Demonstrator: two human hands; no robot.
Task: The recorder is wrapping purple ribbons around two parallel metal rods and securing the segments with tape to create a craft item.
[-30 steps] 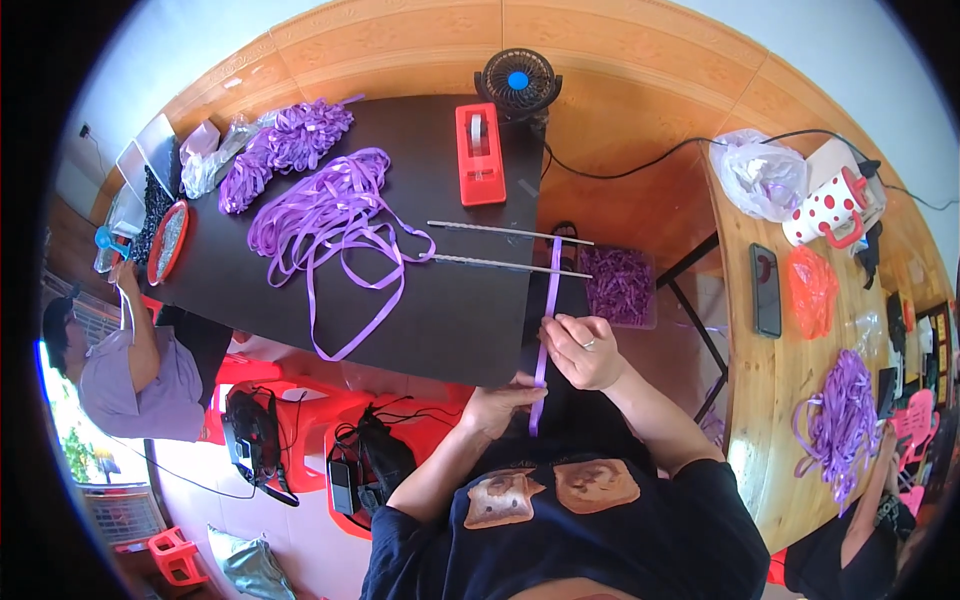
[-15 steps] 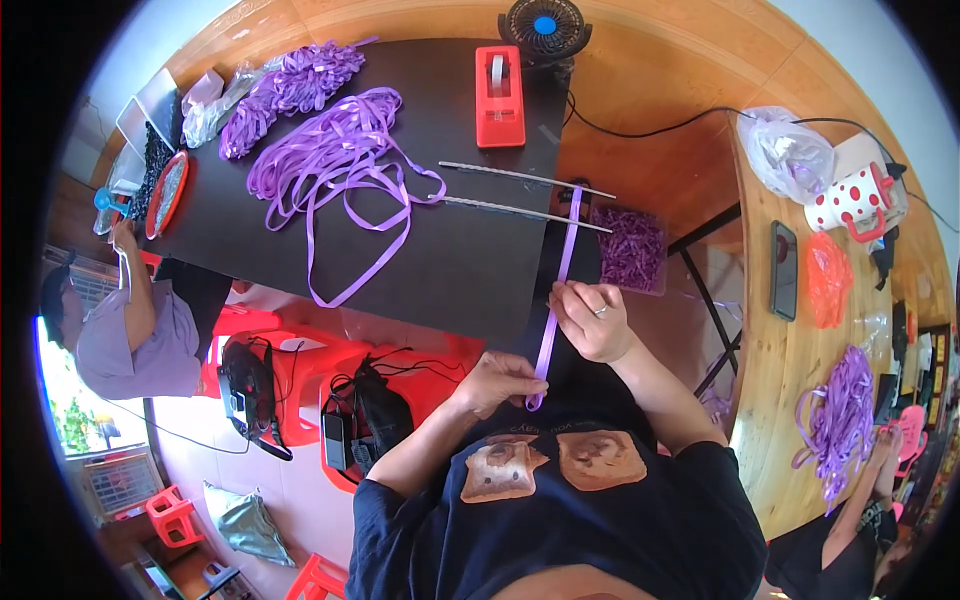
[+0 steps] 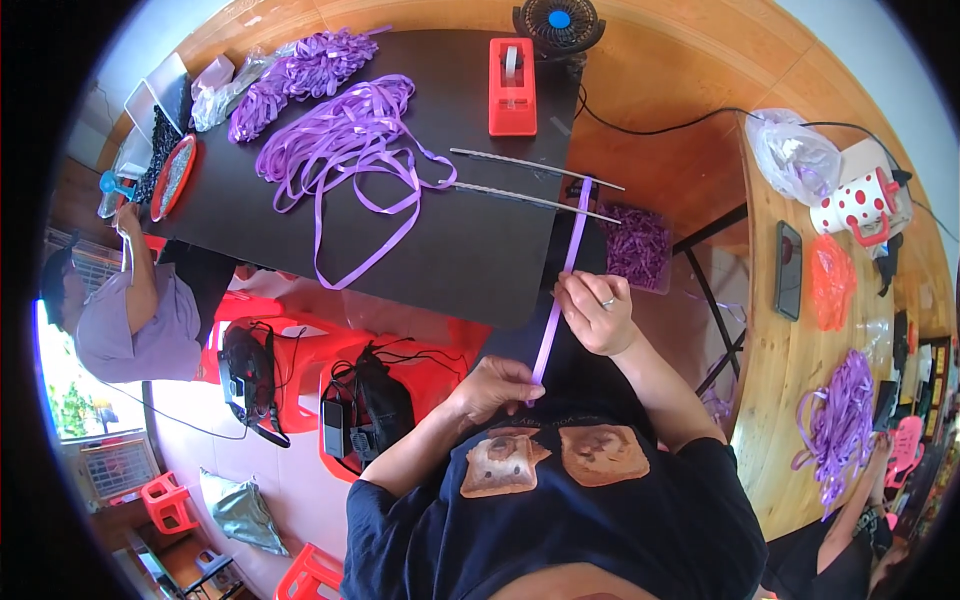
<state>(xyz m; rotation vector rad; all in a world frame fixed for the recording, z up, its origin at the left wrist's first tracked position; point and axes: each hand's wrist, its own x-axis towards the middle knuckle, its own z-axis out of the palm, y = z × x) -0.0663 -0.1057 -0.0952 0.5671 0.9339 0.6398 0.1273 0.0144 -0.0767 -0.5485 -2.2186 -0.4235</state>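
Observation:
A narrow purple ribbon (image 3: pixel 547 349) stretches from two thin metal rods (image 3: pixel 530 203) at the table's right edge down toward my body. My left hand (image 3: pixel 494 388) pinches it near its lower end, close to my shirt. Higher up, my right hand (image 3: pixel 598 312), a ring on one finger, has its fingers closed on the same strip. Both rods lie across the dark table (image 3: pixel 480 265) and stick out past its edge. To their left spreads a loose heap of purple ribbon (image 3: pixel 345 140), one strand reaching the nearer rod.
A red tape dispenser (image 3: pixel 512 95) and a small fan (image 3: pixel 558 25) stand at the back. Below the rods' ends sits a bin of purple pieces (image 3: pixel 638 248). The wooden table (image 3: pixel 775 400) at right bears a phone (image 3: pixel 788 270) and more ribbon (image 3: pixel 838 430). Other people sit at both sides.
The view has shifted slightly, so the table sits higher in the picture. Both hands keep hold of the ribbon; the small loop at its lower end shows less now.

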